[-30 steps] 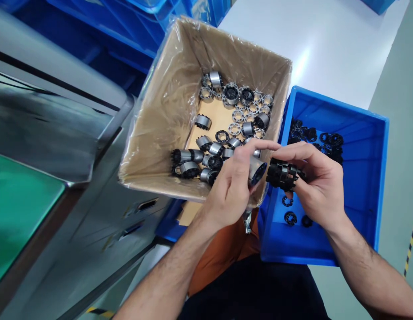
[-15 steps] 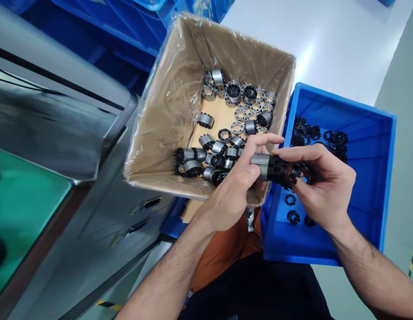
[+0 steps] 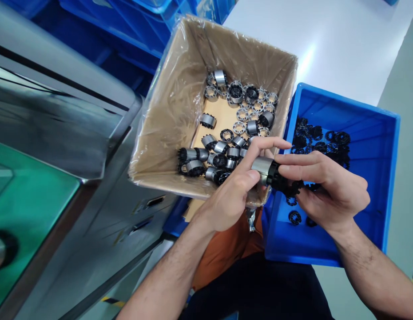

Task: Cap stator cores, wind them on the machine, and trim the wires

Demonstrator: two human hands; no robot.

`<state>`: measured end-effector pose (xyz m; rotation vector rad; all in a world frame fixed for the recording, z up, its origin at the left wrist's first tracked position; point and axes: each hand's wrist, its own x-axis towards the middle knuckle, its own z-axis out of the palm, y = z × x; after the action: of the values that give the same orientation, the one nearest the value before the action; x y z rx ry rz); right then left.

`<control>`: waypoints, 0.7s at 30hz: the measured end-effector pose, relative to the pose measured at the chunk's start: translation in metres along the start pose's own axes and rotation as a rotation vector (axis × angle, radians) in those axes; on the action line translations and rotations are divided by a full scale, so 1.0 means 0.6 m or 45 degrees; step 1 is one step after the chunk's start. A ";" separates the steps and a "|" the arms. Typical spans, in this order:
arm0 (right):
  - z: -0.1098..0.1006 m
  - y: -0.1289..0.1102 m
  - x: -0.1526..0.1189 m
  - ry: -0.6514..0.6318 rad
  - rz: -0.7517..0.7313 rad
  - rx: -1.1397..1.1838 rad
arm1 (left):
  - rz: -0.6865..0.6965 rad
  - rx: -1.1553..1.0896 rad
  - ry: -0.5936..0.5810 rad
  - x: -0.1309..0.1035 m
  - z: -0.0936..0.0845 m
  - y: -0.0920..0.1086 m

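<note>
My left hand (image 3: 231, 191) grips a silvery metal ring core (image 3: 262, 169) between thumb and fingers, above the near right corner of the lined cardboard box. My right hand (image 3: 329, 191) is closed around several black notched plastic rings (image 3: 288, 184) in a row. The nearest black ring meets the right end of the metal core. More metal cores, some with black rings on their ends, lie in the cardboard box (image 3: 160, 120). Loose black rings (image 3: 306, 131) are piled in the blue bin (image 3: 366, 213) under my right hand.
A white table (image 3: 343, 44) extends behind the box and bin. Stacked blue crates (image 3: 126, 31) stand at the back left. To the left is a metal machine (image 3: 103, 222) with a green panel (image 3: 33, 222). Black and yellow tape (image 3: 112, 301) marks the floor.
My right hand has tilted and shifted slightly right, its fingers now lying over the black rings by the core. My left hand keeps its grip. The whole view has shifted slightly.
</note>
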<state>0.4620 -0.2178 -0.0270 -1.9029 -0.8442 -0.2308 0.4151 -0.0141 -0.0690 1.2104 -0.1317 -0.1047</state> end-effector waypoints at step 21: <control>0.003 0.001 -0.010 0.019 0.071 -0.020 | -0.225 -0.022 -0.144 -0.008 0.002 0.011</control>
<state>0.4575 -0.2193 -0.0312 -1.9348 -0.7803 -0.2174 0.4105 -0.0119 -0.0625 1.1976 -0.1226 -0.3283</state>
